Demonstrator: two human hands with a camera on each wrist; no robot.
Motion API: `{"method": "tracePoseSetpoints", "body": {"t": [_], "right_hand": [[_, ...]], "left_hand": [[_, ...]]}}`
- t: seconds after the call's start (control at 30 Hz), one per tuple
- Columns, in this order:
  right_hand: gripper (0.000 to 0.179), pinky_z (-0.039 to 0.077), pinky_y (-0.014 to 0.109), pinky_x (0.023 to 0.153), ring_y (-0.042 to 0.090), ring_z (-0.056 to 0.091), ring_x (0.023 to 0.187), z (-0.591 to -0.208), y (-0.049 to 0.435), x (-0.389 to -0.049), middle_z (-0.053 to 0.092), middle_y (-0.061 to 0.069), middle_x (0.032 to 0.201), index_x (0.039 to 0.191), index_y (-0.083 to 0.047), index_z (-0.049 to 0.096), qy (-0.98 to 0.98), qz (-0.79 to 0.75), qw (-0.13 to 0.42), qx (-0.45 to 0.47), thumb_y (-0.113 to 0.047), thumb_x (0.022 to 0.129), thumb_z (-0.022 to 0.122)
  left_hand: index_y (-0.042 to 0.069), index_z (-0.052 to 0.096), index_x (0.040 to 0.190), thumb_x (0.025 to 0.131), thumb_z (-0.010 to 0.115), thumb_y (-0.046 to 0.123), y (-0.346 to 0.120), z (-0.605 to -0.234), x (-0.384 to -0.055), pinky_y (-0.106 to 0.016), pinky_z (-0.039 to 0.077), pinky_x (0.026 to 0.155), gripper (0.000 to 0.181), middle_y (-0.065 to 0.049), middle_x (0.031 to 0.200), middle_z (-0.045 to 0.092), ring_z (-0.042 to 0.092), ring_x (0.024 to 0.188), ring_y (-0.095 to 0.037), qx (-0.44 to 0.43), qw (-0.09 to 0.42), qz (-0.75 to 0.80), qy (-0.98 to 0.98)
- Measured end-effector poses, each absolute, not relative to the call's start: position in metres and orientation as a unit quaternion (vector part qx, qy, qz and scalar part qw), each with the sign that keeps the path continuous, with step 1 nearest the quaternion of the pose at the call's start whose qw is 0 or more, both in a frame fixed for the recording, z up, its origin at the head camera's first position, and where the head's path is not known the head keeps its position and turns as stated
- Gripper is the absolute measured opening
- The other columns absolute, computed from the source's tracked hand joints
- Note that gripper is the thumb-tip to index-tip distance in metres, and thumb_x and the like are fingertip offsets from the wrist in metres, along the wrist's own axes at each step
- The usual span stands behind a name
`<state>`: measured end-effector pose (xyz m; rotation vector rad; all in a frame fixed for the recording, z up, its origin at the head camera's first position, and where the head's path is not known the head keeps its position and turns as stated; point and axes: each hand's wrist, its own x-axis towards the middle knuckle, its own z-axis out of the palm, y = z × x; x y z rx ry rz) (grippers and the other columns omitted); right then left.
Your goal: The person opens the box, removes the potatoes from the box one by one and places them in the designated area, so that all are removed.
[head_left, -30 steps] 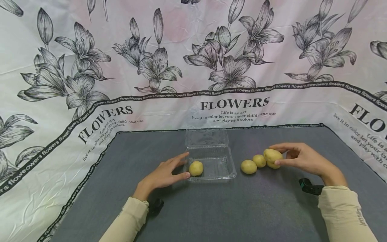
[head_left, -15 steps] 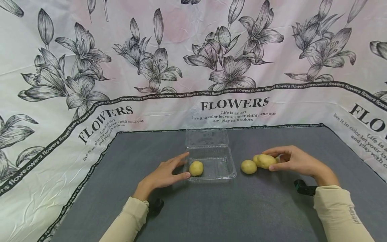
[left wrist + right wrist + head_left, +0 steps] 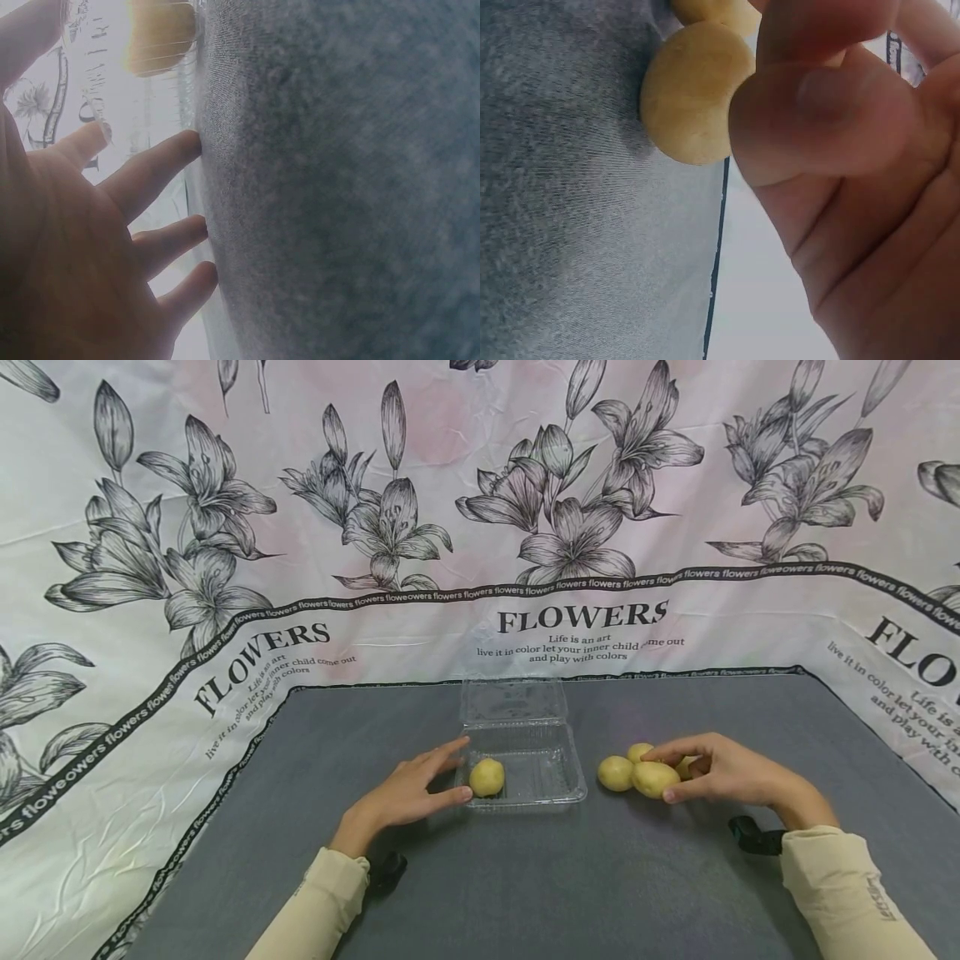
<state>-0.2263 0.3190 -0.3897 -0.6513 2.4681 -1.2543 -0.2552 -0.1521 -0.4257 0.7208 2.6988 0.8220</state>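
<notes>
A clear plastic clamshell box (image 3: pixel 536 768) stands with its lid raised, one yellow potato (image 3: pixel 487 777) in its front left corner. My left hand (image 3: pixel 405 789) is at the box's left side, fingers spread, thumb by the near corner; the left wrist view shows its palm (image 3: pixel 75 240). To the right of the box, my right hand (image 3: pixel 738 772) pinches a potato (image 3: pixel 655 780) between thumb and fingers, low beside another potato (image 3: pixel 615 773). One more potato (image 3: pixel 639 752) sits just behind, partly hidden. A potato (image 3: pixel 694 94) lies on the table under the hand in the right wrist view.
A grey cloth covers the table (image 3: pixel 525 885). Behind it hangs a white flower-printed curtain (image 3: pixel 420 527), close to the box's raised lid (image 3: pixel 513 702). Black wrist devices (image 3: pixel 756 837) sit under both forearms.
My right hand has moved left and down toward me with the potato, uncovering part of the potato behind. My left hand and the box have stayed put.
</notes>
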Motion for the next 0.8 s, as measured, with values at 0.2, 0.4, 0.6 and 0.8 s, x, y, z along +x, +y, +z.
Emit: {"method": "tracePoseSetpoints", "body": {"t": [0.2,0.4,0.6,0.8], "right_hand": [[0.048,0.048,0.027,0.048,0.004,0.054,0.062,-0.394,0.316,-0.224,0.063,0.017,0.13,0.132,-0.008,0.067,0.849,-0.434,0.157,-0.257,-0.015,0.087,0.081],[0.046,0.049,0.028,0.048,0.002,0.051,0.059,-0.401,0.313,-0.224,0.065,0.007,0.117,0.129,-0.012,0.07,0.851,-0.415,0.156,-0.282,-0.019,0.086,0.083],[0.048,0.049,0.028,0.046,-0.003,0.046,0.054,-0.407,0.309,-0.225,0.07,-0.002,0.103,0.13,-0.009,0.07,0.847,-0.411,0.161,-0.296,-0.02,0.085,0.083],[0.049,0.047,0.027,0.044,-0.004,0.043,0.052,-0.409,0.306,-0.223,0.052,-0.008,0.068,0.129,-0.007,0.07,0.839,-0.425,0.163,-0.297,-0.018,0.084,0.084]], "left_hand": [[0.038,0.02,0.163,0.095,0.059,0.063,-0.152,-0.426,-0.255,-0.069,0.012,0.121,0.083,-0.001,0.158,0.048,0.031,0.155,-0.03,0.245,0.112,0.281,0.921],[0.039,0.019,0.163,0.095,0.06,0.064,-0.152,-0.427,-0.255,-0.069,0.013,0.121,0.082,-0.001,0.158,0.048,0.031,0.154,-0.03,0.242,0.112,0.279,0.922],[0.04,0.02,0.162,0.095,0.06,0.063,-0.152,-0.427,-0.255,-0.069,0.012,0.121,0.082,-0.001,0.158,0.048,0.031,0.155,-0.03,0.244,0.111,0.283,0.921],[0.04,0.02,0.162,0.095,0.06,0.063,-0.152,-0.426,-0.255,-0.069,0.013,0.121,0.082,-0.001,0.158,0.049,0.032,0.154,-0.029,0.248,0.109,0.284,0.92]]}}
